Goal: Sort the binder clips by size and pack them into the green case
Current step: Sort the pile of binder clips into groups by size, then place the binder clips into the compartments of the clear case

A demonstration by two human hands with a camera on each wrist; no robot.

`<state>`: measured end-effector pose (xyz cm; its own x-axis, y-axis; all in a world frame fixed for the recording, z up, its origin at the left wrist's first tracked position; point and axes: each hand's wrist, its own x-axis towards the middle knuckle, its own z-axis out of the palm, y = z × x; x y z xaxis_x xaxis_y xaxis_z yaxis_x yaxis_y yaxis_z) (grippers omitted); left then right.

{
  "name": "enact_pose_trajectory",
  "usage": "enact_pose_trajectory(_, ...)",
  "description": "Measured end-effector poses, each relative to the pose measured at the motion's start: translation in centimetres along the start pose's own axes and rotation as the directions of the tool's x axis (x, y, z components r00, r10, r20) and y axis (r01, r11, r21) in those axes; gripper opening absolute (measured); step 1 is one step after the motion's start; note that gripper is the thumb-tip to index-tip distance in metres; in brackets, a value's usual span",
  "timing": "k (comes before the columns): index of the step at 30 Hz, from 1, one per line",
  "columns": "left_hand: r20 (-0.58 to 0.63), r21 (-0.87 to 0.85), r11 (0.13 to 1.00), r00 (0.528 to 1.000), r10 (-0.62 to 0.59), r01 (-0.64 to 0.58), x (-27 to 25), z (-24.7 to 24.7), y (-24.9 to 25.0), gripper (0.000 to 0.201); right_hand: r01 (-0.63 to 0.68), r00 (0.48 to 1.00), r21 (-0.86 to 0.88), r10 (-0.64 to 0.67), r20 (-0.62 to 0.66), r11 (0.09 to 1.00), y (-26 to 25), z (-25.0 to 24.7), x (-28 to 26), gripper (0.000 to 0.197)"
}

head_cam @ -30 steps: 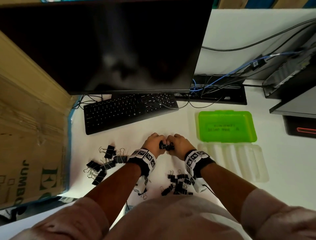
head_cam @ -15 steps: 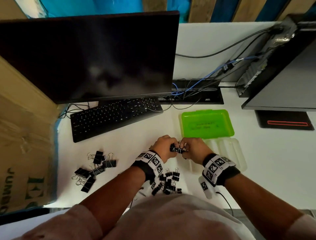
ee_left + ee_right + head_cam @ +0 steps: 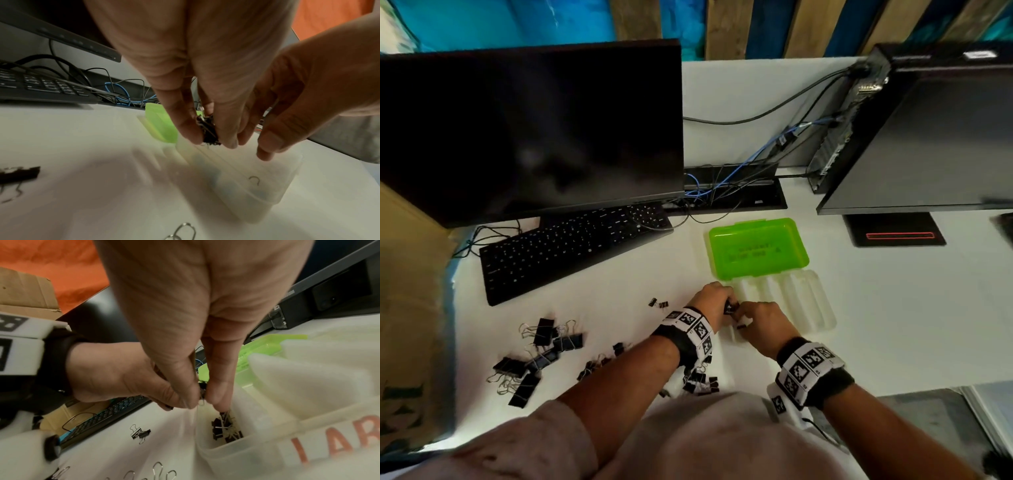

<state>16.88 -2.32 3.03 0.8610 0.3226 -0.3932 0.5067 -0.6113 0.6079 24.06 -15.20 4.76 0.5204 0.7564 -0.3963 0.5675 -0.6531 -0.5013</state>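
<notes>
Looking down from our head, we see our two hands meeting over a white surface point(image 3: 876, 325), just in front of an open case. Our left hand point(image 3: 714, 301) pinches a small bunch of black binder clips point(image 3: 207, 131) between thumb and fingertips. Our right hand point(image 3: 763, 323) sits just beside it, thumb and forefinger pinched on a wire handle point(image 3: 202, 400) of the same bunch, so both hands grip it above the near left corner of the case.

The case lies opened flat. Its green lid point(image 3: 758, 248) is on the far side, towards the dark monitor point(image 3: 530, 130). The translucent tray point(image 3: 798, 301) with ribbed compartments is on the near side, touching the lid along the hinge. The right wrist view shows a few small black clips point(image 3: 226, 430) already lying in the tray's end compartment, straight below our fingertips. Red lettering runs along the tray's near wall, only partly in view.

To our left on the surface lies a loose pile of larger black clips point(image 3: 541, 356). A scatter of small clips point(image 3: 698, 382) lies under our left forearm, and two small clips point(image 3: 658, 303) lie apart nearer the black keyboard point(image 3: 571, 246). A second monitor point(image 3: 928, 137) stands to the right, with cables point(image 3: 739, 178) trailing behind the case
</notes>
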Motion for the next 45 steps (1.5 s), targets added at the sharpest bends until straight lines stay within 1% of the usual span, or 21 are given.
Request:
enact_pose_trajectory(9, 0.028, -0.072, 0.997, 0.999, 0.025, -0.023, 0.8, 0.6, 1.0, 0.063, -0.051, 0.998, -0.052, 0.049, -0.032, 0.997, 1.2, -0.8, 0.3, 0.019)
enact_pose_trajectory(10, 0.035, -0.083, 0.996, 0.999, 0.016, -0.013, 0.8, 0.6, 1.0, 0.062, -0.051, 0.998, -0.055, 0.050, -0.030, 0.997, 1.3, -0.9, 0.3, 0.019)
enact_pose_trajectory(12, 0.029, -0.110, 0.994, 0.999, 0.016, -0.013, 0.7, 0.5, 0.8, 0.053, -0.048, 0.999, -0.059, 0.047, -0.022, 0.997, 1.5, -1.0, 0.4, 0.020)
enact_pose_trajectory(14, 0.007, -0.077, 0.995, 0.998, 0.065, -0.065, 0.5, 0.1, 0.3, 0.046, -0.038, 0.999, -0.063, 0.036, -0.026, 0.997, 1.6, -1.0, 0.7, 0.021)
enact_pose_trajectory(15, -0.015, -0.073, 0.993, 0.995, 0.094, -0.095, 0.4, -0.3, -0.1, 0.047, -0.025, 0.999, -0.066, 0.023, -0.034, 0.998, 1.5, -1.0, 0.8, 0.022)
enact_pose_trajectory(16, -0.038, -0.083, 0.992, 0.995, 0.093, -0.096, 0.3, -0.8, -0.7, 0.050, -0.004, 0.999, -0.066, 0.001, -0.043, 0.998, 1.3, -1.0, 1.0, 0.022)
enact_pose_trajectory(17, -0.076, -0.095, 0.992, 0.994, 0.076, -0.083, 0.2, -1.4, -1.5, 0.052, 0.022, 0.999, -0.063, -0.025, -0.042, 0.998, 0.9, -0.9, 1.2, 0.023)
enact_pose_trajectory(18, -0.118, -0.086, 0.995, 0.992, 0.034, -0.044, 0.2, -2.1, -2.5, 0.053, 0.054, 0.998, -0.059, -0.056, -0.028, 0.997, 0.5, -0.7, 1.3, 0.023)
enact_pose_trajectory(20, -0.211, -0.021, 0.997, 0.974, -0.079, 0.077, -0.3, -3.6, -4.9, 0.052, 0.139, 0.990, -0.062, -0.137, 0.035, 0.988, -0.7, -0.1, 1.8, 0.023)
enact_pose_trajectory(21, -0.233, 0.027, 0.988, 0.962, -0.144, 0.154, -0.6, -4.2, -6.3, 0.050, 0.186, 0.980, -0.073, -0.180, 0.083, 0.980, -1.4, 0.4, 2.1, 0.023)
enact_pose_trajectory(23, -0.196, 0.102, 0.949, 0.941, -0.275, 0.299, -1.3, -5.1, -8.7, 0.050, 0.281, 0.948, -0.118, -0.257, 0.186, 0.952, -2.8, 1.5, 2.9, 0.024)
enact_pose_trajectory(25, -0.109, 0.113, 0.925, 0.930, -0.351, 0.362, -2.0, -5.4, -10.4, 0.053, 0.367, 0.911, -0.196, -0.310, 0.271, 0.909, -4.4, 2.5, 3.9, 0.029)
enact_pose_trajectory(27, -0.047, 0.094, 0.915, 0.920, -0.389, 0.392, -2.6, -5.2, -11.3, 0.056, 0.453, 0.873, -0.265, -0.363, 0.326, 0.851, -5.9, 3.6, 5.0, 0.037)
enact_pose_trajectory(29, -0.036, 0.064, 0.910, 0.913, -0.407, 0.409, -3.1, -4.5, -11.8, 0.055, 0.523, 0.839, -0.326, -0.408, 0.361, 0.788, -7.3, 4.3, 6.0, 0.045)
enact_pose_trajectory(33, -0.106, -0.017, 0.889, 0.883, -0.457, 0.458, -4.1, -3.6, -12.5, 0.053, 0.596, 0.797, -0.419, -0.439, 0.415, 0.685, -9.1, 5.1, 7.4, 0.049)
enact_pose_trajectory(36, -0.172, -0.133, 0.858, 0.841, -0.513, 0.496, -5.0, -4.3, -13.0, 0.047, 0.624, 0.774, -0.462, -0.420, 0.474, 0.630, -9.9, 5.6, 8.2, 0.056)
enact_pose_trajectory(38, -0.211, -0.222, 0.840, 0.817, -0.537, 0.495, -5.9, -5.1, -13.6, 0.049, 0.664, 0.737, -0.475, -0.397, 0.547, 0.578, -10.1, 6.0, 8.7, 0.059)
enact_pose_trajectory(40, -0.259, -0.292, 0.833, 0.800, -0.541, 0.469, -7.0, -5.9, -14.4, 0.051, 0.704, 0.701, -0.477, -0.406, 0.587, 0.526, -10.0, 6.3, 9.2, 0.055)
enact_pose_trajectory(42, -0.286, -0.313, 0.833, 0.791, -0.541, 0.457, -7.9, -6.3, -15.0, 0.049, 0.707, 0.701, -0.486, -0.420, 0.576, 0.513, -9.6, 6.4, 9.4, 0.046)
enact_pose_trajectory(45, -0.268, -0.261, 0.848, 0.810, -0.523, 0.461, -9.3, -6.2, -15.7, 0.047, 0.673, 0.729, -0.468, -0.409, 0.549, 0.572, -8.9, 6.3, 9.1, 0.034)
